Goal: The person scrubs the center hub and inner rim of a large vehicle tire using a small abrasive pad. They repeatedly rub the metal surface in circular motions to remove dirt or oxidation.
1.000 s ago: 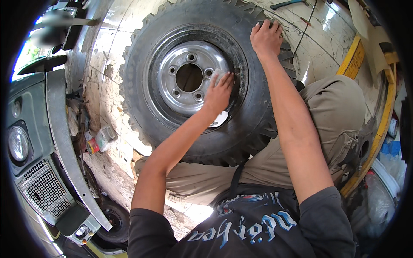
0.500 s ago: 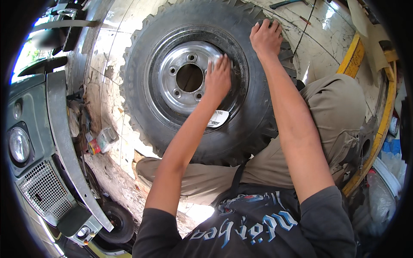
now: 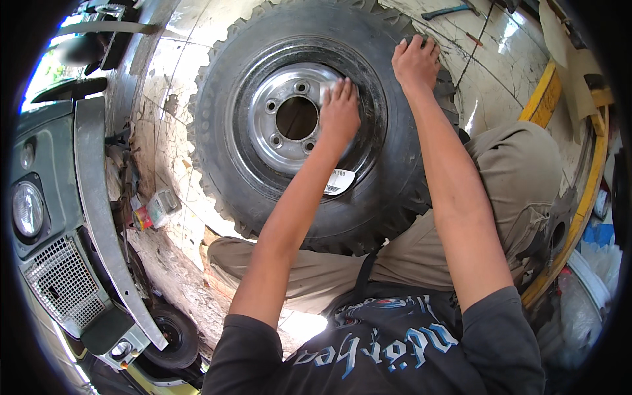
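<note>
A large off-road tyre (image 3: 217, 138) with chunky tread lies flat in front of me, mounted on a bare-metal wheel rim (image 3: 270, 148). My left hand (image 3: 340, 118) presses on the right side of the rim's centre disc, fingers together. A small pale patch, perhaps a thin cloth or sheet, shows at its fingertips, but most of it is hidden. At the tyre's far right edge, my right hand (image 3: 417, 62) curls its fingers over the tread. A white label (image 3: 340, 182) sticks to the rim's near side, partly beside my left forearm.
A hammer (image 3: 449, 11) lies on the tiled floor beyond the tyre. To the left stands a vehicle front with a grey bumper (image 3: 99, 171) and a headlight (image 3: 28, 209). A yellow metal frame (image 3: 543, 95) and plastic bags (image 3: 579, 316) are on the right. My bent legs border the tyre.
The view has shifted slightly, moving the tyre a little to the right in the picture. My left hand has shifted slightly on the disc and looks less blurred. My right hand keeps its hold.
</note>
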A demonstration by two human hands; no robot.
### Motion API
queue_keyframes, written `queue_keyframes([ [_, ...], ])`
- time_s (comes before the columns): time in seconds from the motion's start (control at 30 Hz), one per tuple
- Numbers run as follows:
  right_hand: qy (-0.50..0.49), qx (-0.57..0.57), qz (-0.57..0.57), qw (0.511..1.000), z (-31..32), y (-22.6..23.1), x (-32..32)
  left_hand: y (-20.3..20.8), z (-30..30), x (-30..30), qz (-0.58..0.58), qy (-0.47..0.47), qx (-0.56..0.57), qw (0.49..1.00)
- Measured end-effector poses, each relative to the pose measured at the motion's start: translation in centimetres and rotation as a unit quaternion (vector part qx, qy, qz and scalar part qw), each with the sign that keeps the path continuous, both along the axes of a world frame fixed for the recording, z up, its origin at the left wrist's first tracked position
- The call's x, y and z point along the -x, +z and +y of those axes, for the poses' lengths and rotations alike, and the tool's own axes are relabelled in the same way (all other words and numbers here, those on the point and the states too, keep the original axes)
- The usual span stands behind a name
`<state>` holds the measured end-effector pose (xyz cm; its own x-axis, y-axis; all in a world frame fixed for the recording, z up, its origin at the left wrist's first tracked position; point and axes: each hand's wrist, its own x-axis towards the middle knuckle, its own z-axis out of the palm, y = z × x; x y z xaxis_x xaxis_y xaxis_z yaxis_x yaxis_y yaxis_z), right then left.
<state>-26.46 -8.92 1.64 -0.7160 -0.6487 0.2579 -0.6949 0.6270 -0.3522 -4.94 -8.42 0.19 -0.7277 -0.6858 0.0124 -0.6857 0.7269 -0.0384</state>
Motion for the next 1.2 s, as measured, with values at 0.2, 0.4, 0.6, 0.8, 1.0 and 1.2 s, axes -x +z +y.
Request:
queue_keyframes([
  [0.2, -0.014, -0.014, -0.009, 1.0, 0.2, -0.1, 0.9, 0.2, 2.8, -2.0, -0.009, -0.108, -0.011, 0.994],
  [0.4, -0.005, -0.033, -0.018, 0.999, 0.2, 0.4, 0.7, 0.3, 2.6, 0.5, -0.067, -0.041, 0.023, 0.997],
  [0.6, -0.006, -0.013, -0.001, 1.0, 0.0, -0.1, 0.9, 0.7, 4.3, -3.1, 0.019, -0.107, -0.055, 0.993],
  [0.8, 0.002, -0.019, -0.01, 1.0, 0.4, 0.2, 0.8, 0.8, 3.4, -0.5, -0.075, -0.075, -0.013, 0.994],
  [1.0, -0.007, -0.028, -0.01, 1.0, 0.0, 0.3, 0.8, 1.8, 3.2, -3.2, -0.023, -0.123, -0.098, 0.987],
  [1.2, -0.007, -0.025, -0.013, 1.0, 0.4, 0.2, 0.9, 1.4, 3.3, -0.2, -0.071, -0.067, 0.006, 0.995],
])
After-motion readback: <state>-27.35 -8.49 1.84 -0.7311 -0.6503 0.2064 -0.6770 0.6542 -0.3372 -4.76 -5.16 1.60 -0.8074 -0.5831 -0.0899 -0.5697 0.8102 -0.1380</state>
